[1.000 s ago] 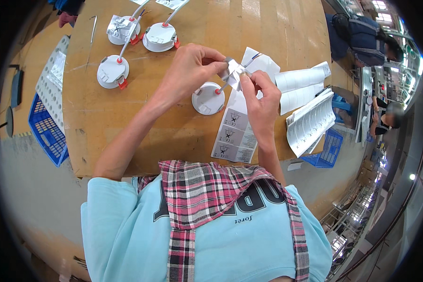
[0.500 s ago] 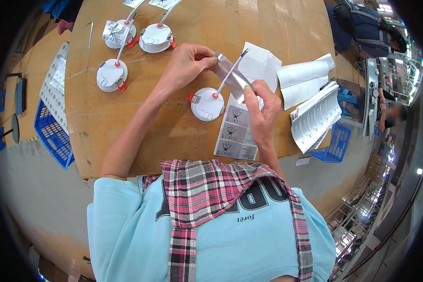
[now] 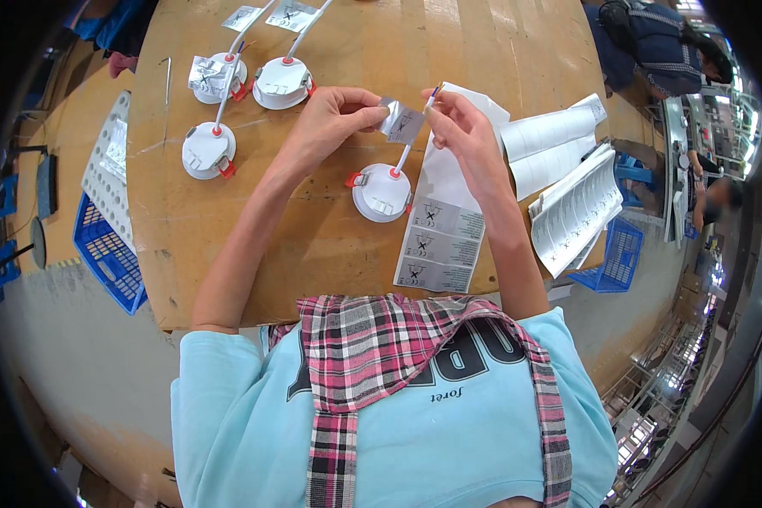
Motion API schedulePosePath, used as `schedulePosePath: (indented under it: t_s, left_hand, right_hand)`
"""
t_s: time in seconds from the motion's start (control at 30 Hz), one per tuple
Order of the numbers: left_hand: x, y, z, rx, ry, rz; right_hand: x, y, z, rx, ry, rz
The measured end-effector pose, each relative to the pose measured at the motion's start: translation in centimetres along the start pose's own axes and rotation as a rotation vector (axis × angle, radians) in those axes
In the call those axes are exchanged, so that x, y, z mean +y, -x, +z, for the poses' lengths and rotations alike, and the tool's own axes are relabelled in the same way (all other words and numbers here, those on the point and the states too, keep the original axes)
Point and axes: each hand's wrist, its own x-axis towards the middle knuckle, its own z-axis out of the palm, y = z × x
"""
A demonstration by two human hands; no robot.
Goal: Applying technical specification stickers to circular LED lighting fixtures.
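A round white downlight [image 3: 382, 196] with red-tipped spring clips lies on the table between my hands, its white cable [image 3: 404, 157] rising from a red grommet. My left hand [image 3: 334, 123] pinches the left edge of a silver printed label [image 3: 402, 124], which lies across the upper part of the cable. My right hand [image 3: 467, 135] has thumb and forefinger closed at the cable's bare-wire end, just right of the label. Under my right wrist is a label sheet [image 3: 437, 245] with several silver labels on its lower part and bare white backing above.
More downlights [image 3: 209, 151] stand at the upper left, some with silver labels on their cables. Stacked label sheets [image 3: 576, 207] lie at the table's right. Blue crates [image 3: 102, 254] flank the table, one holding a perforated white panel [image 3: 108, 165]. A person [image 3: 660, 46] is at the upper right.
The label, stretched lengthwise between both hands before, now looks shorter and lies across the cable. My right hand has moved up from the label's lower end to the cable tip.
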Motion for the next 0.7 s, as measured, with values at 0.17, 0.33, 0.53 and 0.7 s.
schedulePosePath:
  t_s: [0.17, 0.33, 0.53, 0.7]
  left_hand:
    - [0.3, 0.1, -0.2, 0.006, 0.016, 0.006]
    - [0.8, 0.1, -0.2, 0.000, 0.040, 0.005]
    - [1.2, 0.3, -0.5, -0.020, 0.008, 0.009]
    - [1.4, 0.5, -0.4, -0.012, 0.016, -0.016]
  right_hand:
    - [0.7, -0.6, 0.8, 0.004, -0.069, 0.045]
    - [0.8, -0.9, 0.9, 0.015, -0.101, 0.032]
    - [0.3, -1.1, 0.9, 0.000, -0.058, 0.023]
    - [0.2, -1.0, 0.8, -0.007, -0.030, 0.002]
